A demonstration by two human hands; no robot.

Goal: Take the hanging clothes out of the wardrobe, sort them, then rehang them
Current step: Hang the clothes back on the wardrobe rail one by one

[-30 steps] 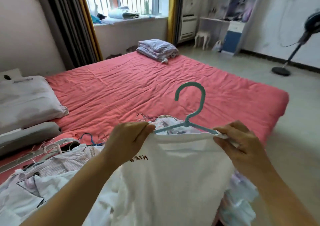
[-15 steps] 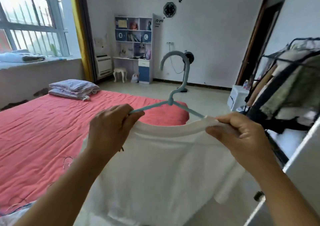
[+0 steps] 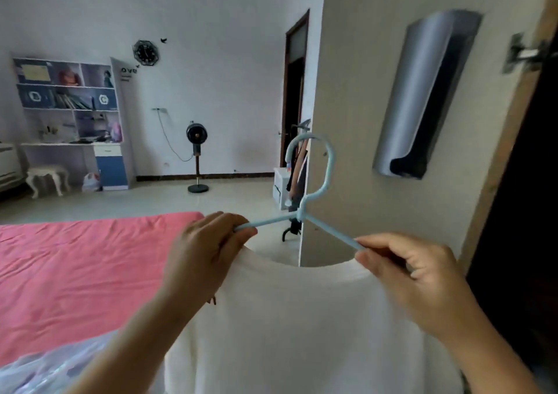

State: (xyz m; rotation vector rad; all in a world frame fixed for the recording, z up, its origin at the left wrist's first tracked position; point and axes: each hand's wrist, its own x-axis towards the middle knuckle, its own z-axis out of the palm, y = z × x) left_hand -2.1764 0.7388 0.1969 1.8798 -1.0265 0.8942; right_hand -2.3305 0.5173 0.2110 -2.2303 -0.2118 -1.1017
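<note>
View has been swung rightward since the earlier frame; a wardrobe door (image 3: 377,116) is now seen at right. White shirt (image 3: 302,327) on blue hanger (image 3: 314,194) is held at lower centre. Left hand (image 3: 205,251) and right hand (image 3: 419,276) are each closed on a shoulder. Red bed (image 3: 75,267) at lower left.

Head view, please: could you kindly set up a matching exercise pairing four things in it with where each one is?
Things:
1. pale blue plastic hanger
2. white T-shirt
3. black standing fan
4. round black wall clock

Places:
A. on the floor by the far wall
B. high on the far wall
C. gripped at both arms by the left hand and right hand
D. draped on the hanger

Pairs: 1-C, 2-D, 3-A, 4-B
</note>
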